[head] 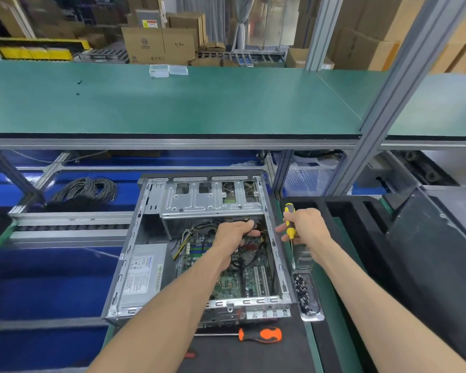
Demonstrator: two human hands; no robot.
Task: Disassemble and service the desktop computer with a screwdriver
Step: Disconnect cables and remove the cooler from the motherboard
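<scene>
Fingers of the left hand [233, 232] curl around black cables [249, 255] inside the open sheet-metal computer case [135, 254], while the right hand [306, 228] grips a yellow-handled screwdriver [289, 224] beside the case's right edge.

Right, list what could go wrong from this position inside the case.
1. The left hand grips black cables deep inside the open case; a hard pull could strain a connector on the motherboard.
2. The right hand holds the yellow screwdriver tip down over the case's edge; a slip might scratch the board.
3. The screw tray sits under the right forearm and could be knocked.
</scene>
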